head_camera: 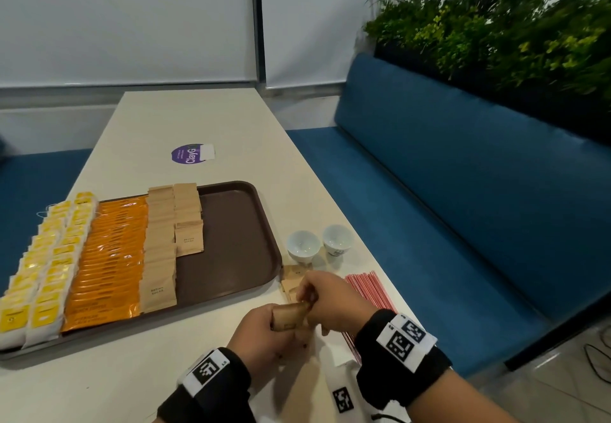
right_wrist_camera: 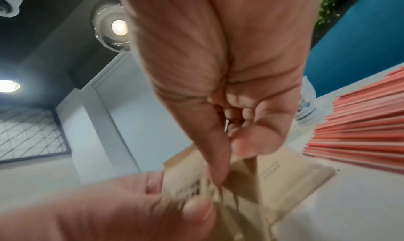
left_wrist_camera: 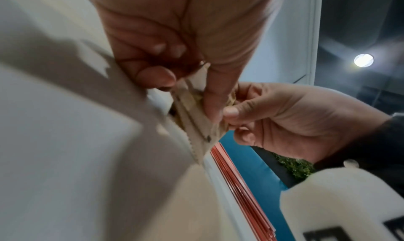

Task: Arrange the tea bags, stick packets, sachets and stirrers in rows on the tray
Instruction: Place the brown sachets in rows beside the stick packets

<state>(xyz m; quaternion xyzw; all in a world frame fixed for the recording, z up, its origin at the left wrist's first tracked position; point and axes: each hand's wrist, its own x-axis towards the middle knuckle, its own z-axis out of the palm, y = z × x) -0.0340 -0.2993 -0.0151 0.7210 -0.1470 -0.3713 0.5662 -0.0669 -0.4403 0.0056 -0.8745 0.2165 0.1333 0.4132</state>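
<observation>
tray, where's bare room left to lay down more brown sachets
The right part of the tray, between the shorter brown sachet row and the right rim, is bare, also in front of that short row. The left is packed: yellow tea bags, orange stick packets, a full sachet row.

A blue bench (head_camera: 463, 197) runs beneath green plants (head_camera: 496, 25), white blinds (head_camera: 125, 19) behind.
</observation>
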